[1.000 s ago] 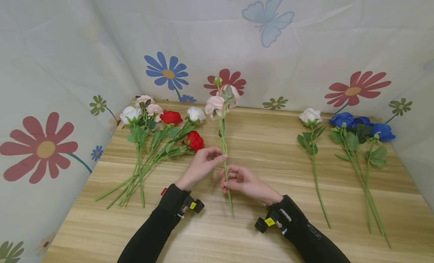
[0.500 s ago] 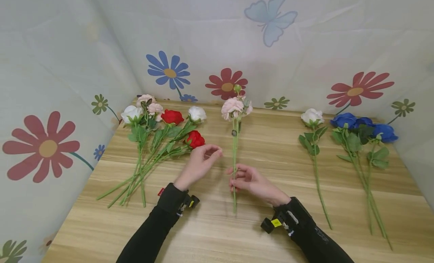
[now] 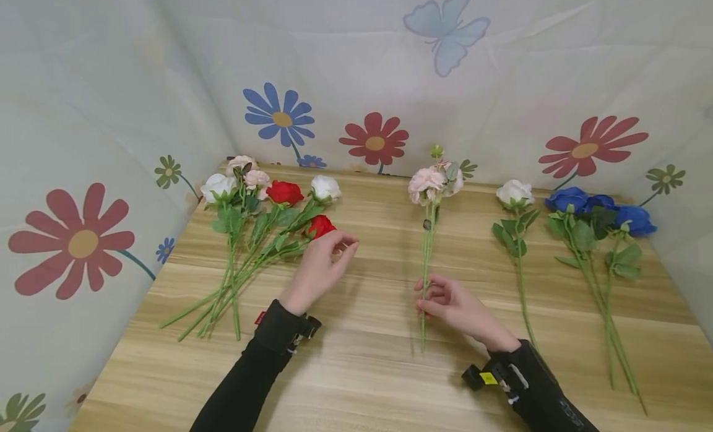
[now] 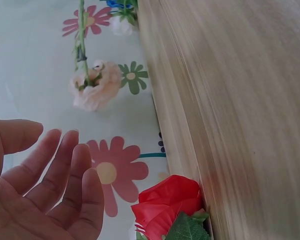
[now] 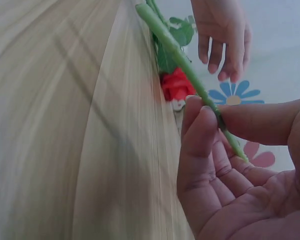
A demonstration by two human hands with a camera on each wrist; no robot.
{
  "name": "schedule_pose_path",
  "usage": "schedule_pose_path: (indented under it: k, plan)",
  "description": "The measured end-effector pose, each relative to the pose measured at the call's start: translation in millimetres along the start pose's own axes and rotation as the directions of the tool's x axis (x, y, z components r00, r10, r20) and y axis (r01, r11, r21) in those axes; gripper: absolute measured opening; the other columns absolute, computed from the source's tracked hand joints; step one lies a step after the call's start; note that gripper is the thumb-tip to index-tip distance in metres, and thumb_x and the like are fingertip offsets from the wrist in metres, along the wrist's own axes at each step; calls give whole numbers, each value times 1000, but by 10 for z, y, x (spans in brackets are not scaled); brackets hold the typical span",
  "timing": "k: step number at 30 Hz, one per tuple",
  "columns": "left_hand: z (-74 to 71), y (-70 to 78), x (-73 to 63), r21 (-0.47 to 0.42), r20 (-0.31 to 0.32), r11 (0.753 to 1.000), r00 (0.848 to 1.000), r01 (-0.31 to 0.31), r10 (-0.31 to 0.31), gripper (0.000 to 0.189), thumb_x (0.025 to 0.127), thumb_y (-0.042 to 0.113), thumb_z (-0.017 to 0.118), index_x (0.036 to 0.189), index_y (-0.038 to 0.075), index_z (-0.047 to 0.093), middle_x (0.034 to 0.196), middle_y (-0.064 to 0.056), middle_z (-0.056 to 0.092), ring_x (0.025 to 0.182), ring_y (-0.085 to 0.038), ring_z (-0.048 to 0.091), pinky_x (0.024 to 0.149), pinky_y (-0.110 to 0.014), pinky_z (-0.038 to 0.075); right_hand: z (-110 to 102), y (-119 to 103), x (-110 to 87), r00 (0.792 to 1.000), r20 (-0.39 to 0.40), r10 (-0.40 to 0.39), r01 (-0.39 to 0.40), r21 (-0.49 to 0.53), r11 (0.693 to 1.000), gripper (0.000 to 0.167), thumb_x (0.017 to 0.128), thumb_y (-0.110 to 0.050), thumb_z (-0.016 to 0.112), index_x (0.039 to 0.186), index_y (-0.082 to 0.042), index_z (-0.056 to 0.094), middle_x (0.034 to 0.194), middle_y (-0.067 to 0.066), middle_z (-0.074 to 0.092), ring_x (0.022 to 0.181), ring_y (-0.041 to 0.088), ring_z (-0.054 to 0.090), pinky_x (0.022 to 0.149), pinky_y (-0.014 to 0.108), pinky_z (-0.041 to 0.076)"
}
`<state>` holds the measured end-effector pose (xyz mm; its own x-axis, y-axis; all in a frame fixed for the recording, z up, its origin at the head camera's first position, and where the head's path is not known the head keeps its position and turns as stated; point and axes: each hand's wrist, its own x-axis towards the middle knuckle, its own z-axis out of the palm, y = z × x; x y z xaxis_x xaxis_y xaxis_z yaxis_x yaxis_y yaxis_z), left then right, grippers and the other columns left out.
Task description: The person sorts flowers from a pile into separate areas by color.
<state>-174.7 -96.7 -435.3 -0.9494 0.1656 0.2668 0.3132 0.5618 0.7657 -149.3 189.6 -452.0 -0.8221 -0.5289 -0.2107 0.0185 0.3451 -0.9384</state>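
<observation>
My right hand (image 3: 453, 305) pinches the lower green stem of a pink flower (image 3: 427, 184), held above the table in the middle. This flower has ruffled pale pink heads and a small green bud on top. In the right wrist view the stem (image 5: 185, 62) runs between thumb and fingertips. My left hand (image 3: 314, 268) holds nothing. Its fingers are loosely bent, close beside a red rose (image 3: 320, 226), which it partly hides in the head view. In the left wrist view the red rose (image 4: 170, 202) shows below and right of the fingers.
On the wooden table (image 3: 356, 370), white, pink and red flowers lie at left with crossed green stems (image 3: 231, 283). A white rose (image 3: 514, 192) and several blue roses (image 3: 567, 198) lie at right. A flower-printed cloth (image 3: 356, 60) stands behind the table.
My left hand has let go of the pink flower's stem and drawn back left toward the red rose. My right hand has carried the pink flower to the right.
</observation>
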Motion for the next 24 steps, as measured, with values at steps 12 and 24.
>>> schedule_pose_path:
  k: [12, 24]
  plan:
    - [10, 4, -10, 31, 0, 999, 1000, -14, 14, 17, 101, 18, 61, 112, 9, 73, 104, -7, 74, 94, -20, 68, 83, -39, 59, -247, 140, -147, 993, -96, 66, -82, -178, 981, 35, 96, -3, 63, 126, 11, 53, 87, 15, 68, 71, 11, 64, 61, 25, 56]
    - [6, -3, -11, 51, 17, 999, 1000, -13, 12, 17, 101, 17, 61, 111, 9, 73, 105, -7, 74, 95, -21, 68, 85, -38, 59, -274, 173, -112, 985, -155, 75, -123, -327, 937, 22, 94, -1, 62, 113, 11, 59, 77, 10, 69, 63, 14, 61, 52, 22, 46]
